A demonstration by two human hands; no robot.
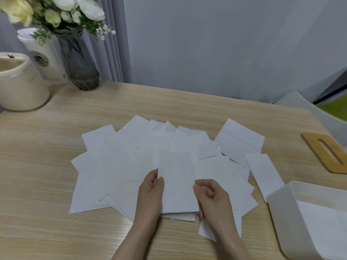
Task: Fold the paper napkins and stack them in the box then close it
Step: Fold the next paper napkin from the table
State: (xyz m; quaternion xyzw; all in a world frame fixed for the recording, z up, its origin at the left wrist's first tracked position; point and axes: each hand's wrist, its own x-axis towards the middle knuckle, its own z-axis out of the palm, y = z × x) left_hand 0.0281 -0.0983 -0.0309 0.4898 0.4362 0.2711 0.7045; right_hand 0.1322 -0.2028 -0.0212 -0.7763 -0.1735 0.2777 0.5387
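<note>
— What colours are on the table (56, 147)?
— It is pale wood with a fine streaked grain; the napkins (116, 166) scattered on it are plain white, no print; the box (281, 212) is white too.
— And the lid (324, 152)?
— Honey-brown wood; darker than the table.
— At the back?
— A smoky grey glass vase (78, 62) with white and pale yellow flowers (62, 10); a white cup (45, 55) with a dark green round logo; a cream jar (20, 83); a grey-blue wall (225, 44).

Folded napkin (177, 182) atop scattered napkins (105, 166); open white box (285, 212) rt; wooden lid (319, 152) beyond.
</note>
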